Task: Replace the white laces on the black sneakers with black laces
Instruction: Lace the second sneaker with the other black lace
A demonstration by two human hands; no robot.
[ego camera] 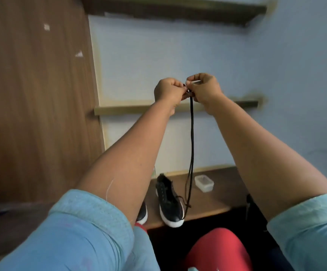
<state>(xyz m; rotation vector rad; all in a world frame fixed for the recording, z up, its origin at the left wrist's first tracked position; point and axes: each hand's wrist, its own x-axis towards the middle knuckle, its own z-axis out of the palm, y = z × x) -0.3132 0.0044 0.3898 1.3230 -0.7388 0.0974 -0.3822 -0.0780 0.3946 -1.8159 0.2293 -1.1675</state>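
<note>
Black lace, plain. Black sneaker upper, white sole, black lacing seen on it. Second sneaker black with white sole. Brown wood grain shown on desk and door. Pale blue wall, dark shelf. Clear container. Light blue sleeves; red on knee.

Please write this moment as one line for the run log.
hands: left hand and right hand raised, pinching black lace ends | lace: hangs to sneaker on table | white laces: none visible
</note>
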